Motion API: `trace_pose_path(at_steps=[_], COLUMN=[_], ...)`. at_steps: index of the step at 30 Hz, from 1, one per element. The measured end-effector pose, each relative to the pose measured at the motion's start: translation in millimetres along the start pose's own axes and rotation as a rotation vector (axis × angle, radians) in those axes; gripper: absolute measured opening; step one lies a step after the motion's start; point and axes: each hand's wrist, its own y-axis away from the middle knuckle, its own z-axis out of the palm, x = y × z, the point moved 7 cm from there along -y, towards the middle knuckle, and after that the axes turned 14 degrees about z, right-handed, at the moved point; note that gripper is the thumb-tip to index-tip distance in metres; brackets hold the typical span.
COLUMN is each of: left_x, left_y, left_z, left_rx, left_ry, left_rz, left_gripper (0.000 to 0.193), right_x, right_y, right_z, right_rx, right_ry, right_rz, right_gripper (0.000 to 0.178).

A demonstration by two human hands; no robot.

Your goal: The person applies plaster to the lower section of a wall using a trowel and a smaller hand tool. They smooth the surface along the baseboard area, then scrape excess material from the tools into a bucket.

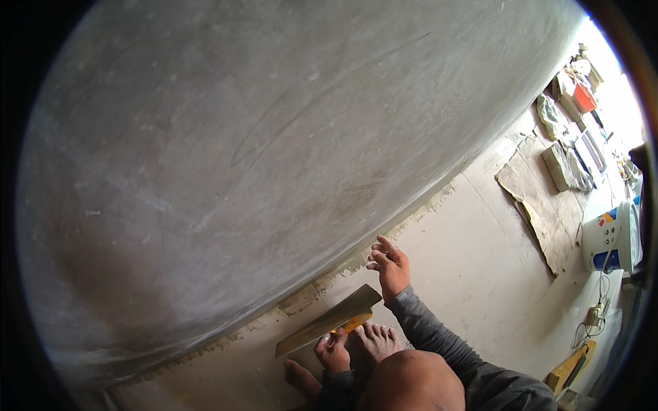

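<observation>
My left hand (334, 353) is closed round the yellow handle of a wide finishing trowel (322, 323). The long, flat metal blade slants up to the right, close above the floor and roughly along the base of the wall. Higher and to the right, my right hand (393, 269) reaches toward the foot of the grey plastered wall (274, 157). Its fingers are apart and a little bent, with nothing visible in them. Whether the fingertips touch the wall cannot be made out. Rough smears of grey plaster (301, 301) run along the joint of wall and floor.
A white bucket (612, 240) with coloured marks stands at the right. Beyond the pale floor (466, 253) lie a flattened cardboard sheet (541, 198), a block (558, 168) and an orange-red container (584, 98). A cable with a plug box (595, 315) and a yellow tool (570, 366) lie lower right.
</observation>
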Motion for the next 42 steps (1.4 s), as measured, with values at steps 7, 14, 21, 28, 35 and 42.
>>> trace_pose_path(at_steps=[7,14,21,28,35,42], left_x=[-5.0,-12.1,-38.9,-33.2,-2.8,-2.7], left_y=[-2.5,-2.2,-6.2,-7.2,-6.3,-6.7], left_z=[-1.8,-4.6,-17.1,-14.1,4.5,5.2], left_rx=[0.008,0.022,-0.016,0.016,-0.004,0.015], left_ry=[0.02,0.017,-0.066,-0.071,-0.066,-0.036], left_rz=[-0.031,-0.012,-0.025,-0.043,-0.013,-0.015], left_gripper=[0.02,0.022,0.019,0.018,0.018,0.021], right_x=[-0.3,1.7,1.7,1.3,-0.2,2.1], right_y=[-0.6,-1.5,-2.4,-2.7,0.0,-2.0], right_z=[2.4,5.1,4.2,4.0,3.9,1.8], right_rx=[0.014,0.0,-0.004,-0.034,-0.026,0.029], right_ry=[-0.041,-0.049,-0.083,-0.13,-0.108,-0.08], right_rz=[0.018,0.011,0.032,0.043,0.029,0.022], right_gripper=[0.048,0.048,0.045,0.041,0.038,0.039])
